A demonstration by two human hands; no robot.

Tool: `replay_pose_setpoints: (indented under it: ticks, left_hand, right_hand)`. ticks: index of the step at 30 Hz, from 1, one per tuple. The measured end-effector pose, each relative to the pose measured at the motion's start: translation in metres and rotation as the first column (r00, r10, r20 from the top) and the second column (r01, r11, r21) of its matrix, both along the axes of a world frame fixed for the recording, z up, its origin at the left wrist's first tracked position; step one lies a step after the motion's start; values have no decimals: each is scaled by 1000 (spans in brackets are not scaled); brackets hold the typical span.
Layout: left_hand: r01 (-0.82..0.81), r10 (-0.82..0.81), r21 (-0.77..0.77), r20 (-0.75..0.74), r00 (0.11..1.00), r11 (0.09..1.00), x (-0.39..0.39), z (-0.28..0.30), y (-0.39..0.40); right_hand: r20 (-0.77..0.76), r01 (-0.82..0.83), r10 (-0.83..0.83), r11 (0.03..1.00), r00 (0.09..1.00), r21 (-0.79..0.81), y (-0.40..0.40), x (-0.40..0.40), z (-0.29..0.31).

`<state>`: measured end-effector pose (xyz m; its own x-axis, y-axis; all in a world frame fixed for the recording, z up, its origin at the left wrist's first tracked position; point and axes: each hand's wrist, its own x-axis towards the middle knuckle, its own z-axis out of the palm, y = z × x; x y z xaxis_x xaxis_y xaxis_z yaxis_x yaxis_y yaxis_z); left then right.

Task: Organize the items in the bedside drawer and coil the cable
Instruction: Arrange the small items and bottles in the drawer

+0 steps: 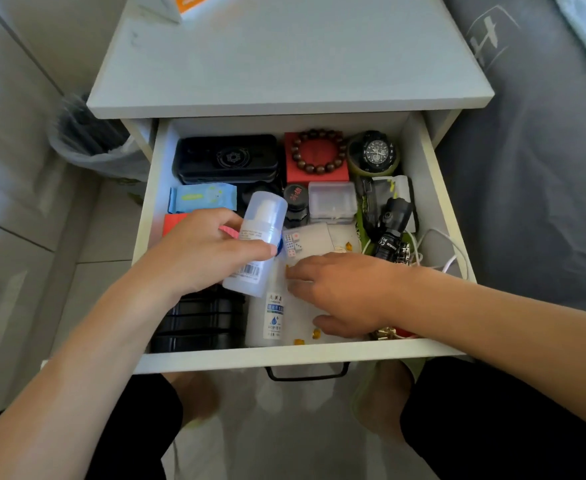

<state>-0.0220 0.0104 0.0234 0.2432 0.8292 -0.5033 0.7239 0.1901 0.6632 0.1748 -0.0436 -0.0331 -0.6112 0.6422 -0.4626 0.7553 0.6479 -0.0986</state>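
I look down into the open drawer [436,188] and go from left to right.

At the front left lies a black case [198,323]. It looks hard and stiff, so I think I can take it by its sides.

My left hand [201,251] is curled round a white bottle [257,244] and holds it up over the drawer. The bottle looks light and smooth, so it may slip. I think the middle, where my fingers are, is the best place to hold it.

A second bottle [267,317] lies flat just under it, by the front wall. It may roll if I bump it.

My right hand [347,292] rests flat on a clear bag [315,237] with dice in it. The fingers lie loose and hold nothing that I can see. The bag looks thin and soft, so I would pinch it at an edge.

Next comes a black torch [393,233]. It looks heavy and hard, good to grab round its body.

The white cable [454,261] lies loose in the front right corner, partly under the torch. It is not coiled yet. It looks bendy and light, so I would take one end and wind it.
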Motion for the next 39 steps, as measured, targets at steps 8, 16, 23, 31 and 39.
replay_pose_setpoints:
  ticks: [8,16,23,31,39]
  left_hand:
    - [-18,18,-8,-9,1000,1000,7,-1,5]
    - [-3,3,-5,-11,1000,1000,9,-6,5]
    - [4,-4,-22,-32,999,1000,9,-7,2]
    - [11,-11,-14,-32,999,1000,11,-6,1]
    - [31,-31,7,-41,999,999,13,-7,-1]
  right_hand:
    - [4,43,-42,998,999,-50,-5,7,-5]
    - [-4,73,-73,997,997,-29,1,-2,-8]
    - [20,-10,10,1000,1000,-20,-6,7,-8]
    - [-71,10,-16,997,997,-79,-3,7,-9]
    - [8,-134,134,991,991,9,-5,-8,1]
